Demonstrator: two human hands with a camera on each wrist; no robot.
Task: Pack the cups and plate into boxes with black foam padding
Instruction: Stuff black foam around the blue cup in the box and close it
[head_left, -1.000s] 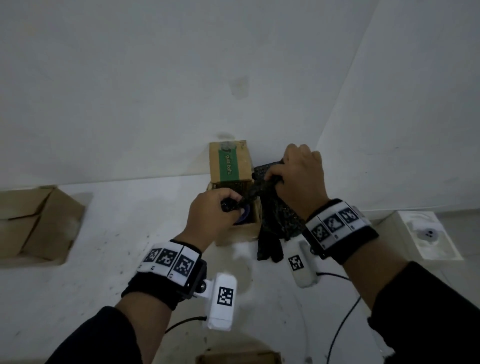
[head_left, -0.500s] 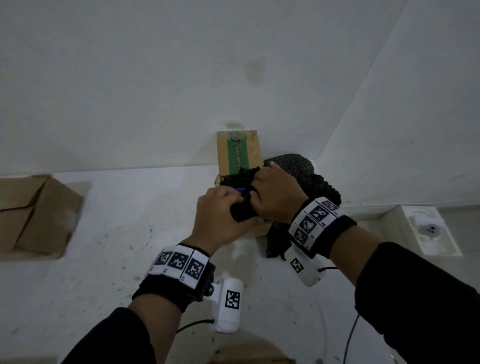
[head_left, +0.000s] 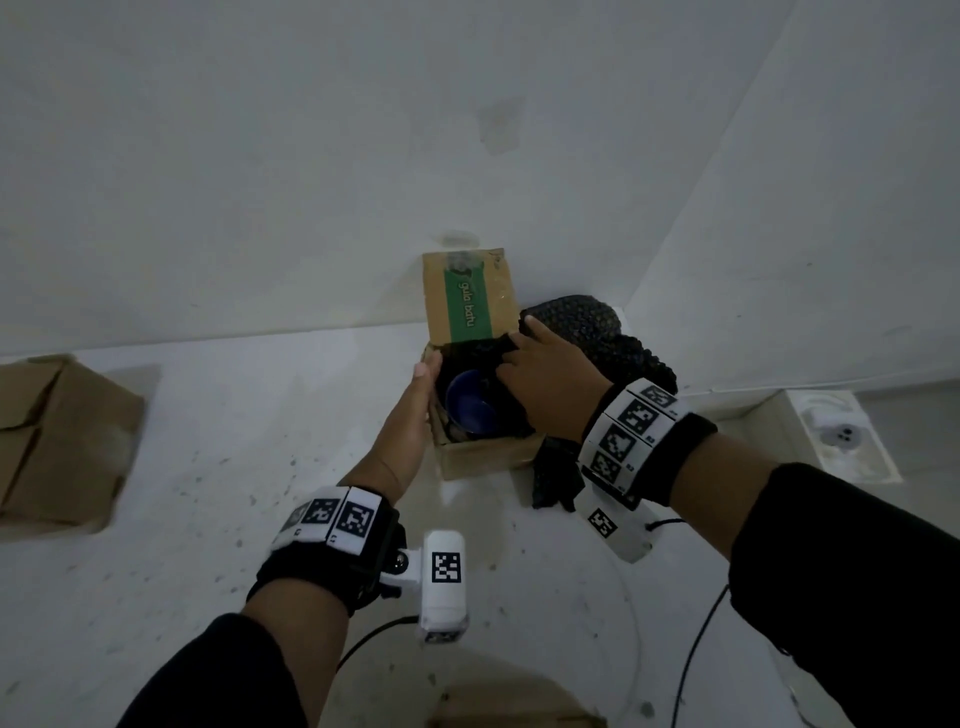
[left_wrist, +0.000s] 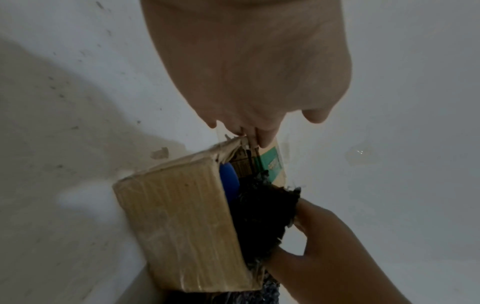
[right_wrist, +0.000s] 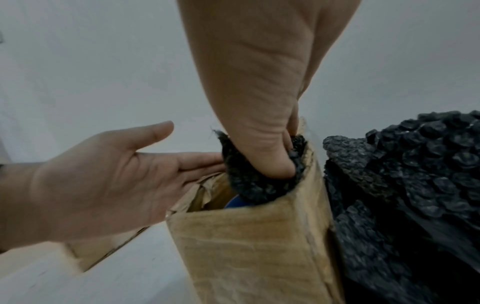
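A small cardboard box (head_left: 488, 460) stands near the wall, its green-labelled lid (head_left: 467, 301) raised. A blue cup (head_left: 470, 410) sits inside it, seen also as a blue sliver in the left wrist view (left_wrist: 230, 183). My left hand (head_left: 423, 379) lies flat against the box's left side, fingers straight. My right hand (head_left: 519, 353) pinches black foam padding (right_wrist: 249, 185) at the box's right inner wall, thumb pushed into it. In the right wrist view the left hand (right_wrist: 116, 174) is open beside the box (right_wrist: 249, 246).
A roll of black padding (head_left: 597, 332) lies behind and right of the box, against the wall corner. A larger cardboard box (head_left: 57, 441) sits at the far left. A white socket block (head_left: 841, 436) is at the right, and a cable (head_left: 696, 649) trails below.
Both hands were bunched over the box gripping the foam. The left hand has let go and flattened on the box's left side. The blue cup now shows.
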